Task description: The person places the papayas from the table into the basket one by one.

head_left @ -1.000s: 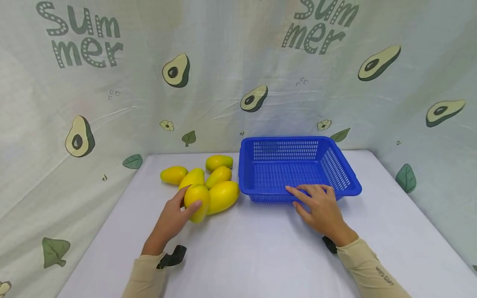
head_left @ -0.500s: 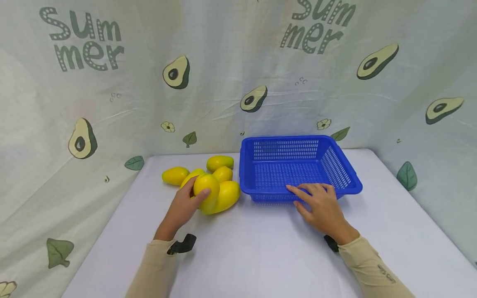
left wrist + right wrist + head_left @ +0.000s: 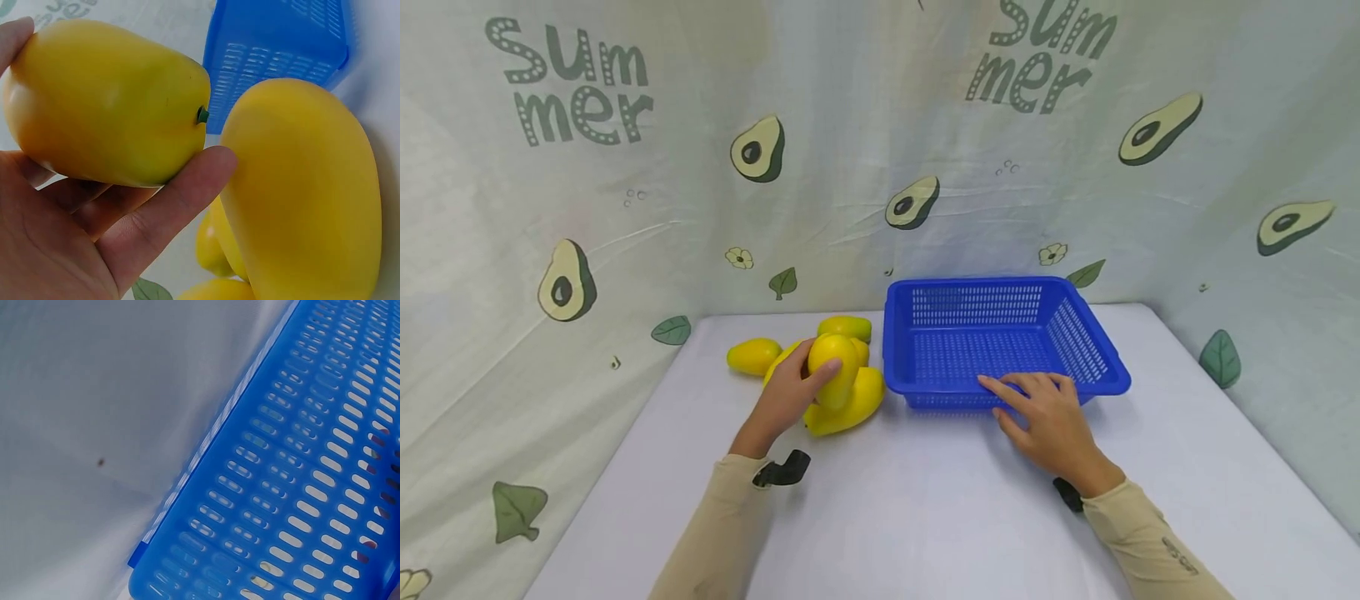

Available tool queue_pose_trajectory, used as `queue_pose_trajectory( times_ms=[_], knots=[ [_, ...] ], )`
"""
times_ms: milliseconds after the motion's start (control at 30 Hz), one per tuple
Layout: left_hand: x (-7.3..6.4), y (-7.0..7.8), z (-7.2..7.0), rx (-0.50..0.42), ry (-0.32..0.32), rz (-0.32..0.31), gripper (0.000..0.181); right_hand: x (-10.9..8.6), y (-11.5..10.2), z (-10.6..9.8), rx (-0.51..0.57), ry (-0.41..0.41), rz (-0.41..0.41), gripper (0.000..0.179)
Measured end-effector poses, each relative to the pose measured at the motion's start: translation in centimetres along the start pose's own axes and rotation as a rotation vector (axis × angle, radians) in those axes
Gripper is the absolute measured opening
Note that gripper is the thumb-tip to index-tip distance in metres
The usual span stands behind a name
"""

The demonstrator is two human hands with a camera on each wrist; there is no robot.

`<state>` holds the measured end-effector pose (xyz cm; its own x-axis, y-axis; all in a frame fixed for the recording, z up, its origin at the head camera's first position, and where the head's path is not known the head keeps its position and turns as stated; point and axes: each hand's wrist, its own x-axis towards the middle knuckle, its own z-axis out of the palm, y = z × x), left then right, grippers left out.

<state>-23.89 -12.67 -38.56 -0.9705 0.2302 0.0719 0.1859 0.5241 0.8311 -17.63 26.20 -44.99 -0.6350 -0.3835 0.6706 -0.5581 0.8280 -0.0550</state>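
Note:
In the head view my left hand grips a yellow mango between thumb and fingers, above the other fruit. The left wrist view shows the held mango with a small green stem end, lying across the fingers. Just below and beside it lies a larger yellow mango on the table. My right hand holds the near rim of a blue slotted plastic basket, fingers curled over the edge and thumb at the outer side. From the right wrist, the basket's slotted wall fills much of the view.
More mangoes lie around the left hand: one at far left, one at the back, others partly hidden by the hand. All rest on a white tabletop. A cloth backdrop with avocado prints rises behind.
My left hand has carried the held mango to the right and slightly away from me, over the other mangoes. The right hand and the basket have stayed in place.

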Motion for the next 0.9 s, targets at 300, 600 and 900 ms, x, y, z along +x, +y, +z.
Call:
queue_pose_trajectory(
  times_ms=[300, 600, 900],
  knots=[
    [1.2, 1.3, 0.5, -0.131, -0.011, 0.029, 0.072, -0.1, -0.1, 0.1, -0.001, 0.013, -0.001, 0.056],
    [2.9, 2.7, 0.7, -0.29, -0.036, 0.055, 0.068, 0.0, -0.1, 0.2, -0.008, 0.025, -0.007, 0.056],
    [4.7, 4.2, 0.6, -0.384, -0.044, 0.069, 0.065, 0.0, -0.2, 0.2, -0.004, 0.01, 0.006, 0.056]
  ],
)
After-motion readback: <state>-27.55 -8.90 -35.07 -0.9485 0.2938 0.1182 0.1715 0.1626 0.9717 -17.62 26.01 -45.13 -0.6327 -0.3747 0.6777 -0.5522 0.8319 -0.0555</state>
